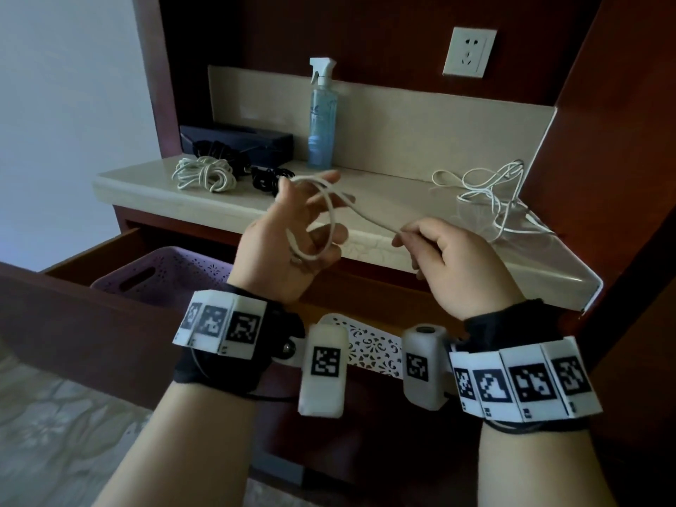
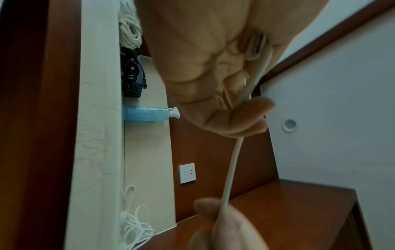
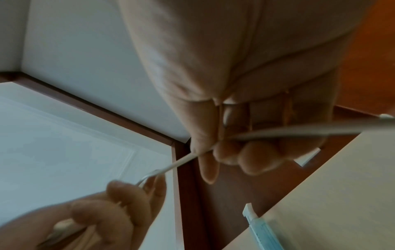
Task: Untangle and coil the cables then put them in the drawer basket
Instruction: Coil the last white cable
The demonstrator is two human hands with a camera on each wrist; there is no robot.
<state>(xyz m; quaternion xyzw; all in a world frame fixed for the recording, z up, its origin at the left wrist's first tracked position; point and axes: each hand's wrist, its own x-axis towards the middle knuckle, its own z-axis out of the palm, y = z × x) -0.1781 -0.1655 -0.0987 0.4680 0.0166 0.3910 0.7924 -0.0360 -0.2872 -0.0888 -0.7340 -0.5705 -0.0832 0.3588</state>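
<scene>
A white cable (image 1: 369, 217) stretches between my two hands above the open drawer. My left hand (image 1: 314, 221) holds a loop of it: the thumb pins the strand against the palm while the fingers spread through the loop. My right hand (image 1: 406, 237) pinches the same cable a short way along. In the left wrist view a curled finger (image 2: 241, 118) hooks the cable (image 2: 230, 165). In the right wrist view the cable (image 3: 177, 163) passes through my curled right fingers (image 3: 224, 148). A purple basket (image 1: 161, 272) sits in the drawer below.
On the marble counter (image 1: 402, 247) lie a coiled white cable (image 1: 203, 173), black cable bundles (image 1: 270, 179), a dark box (image 1: 237, 140), a spray bottle (image 1: 322, 115) and a loose white cable tangle (image 1: 490, 199). A white perforated basket (image 1: 365, 345) shows between my wrists.
</scene>
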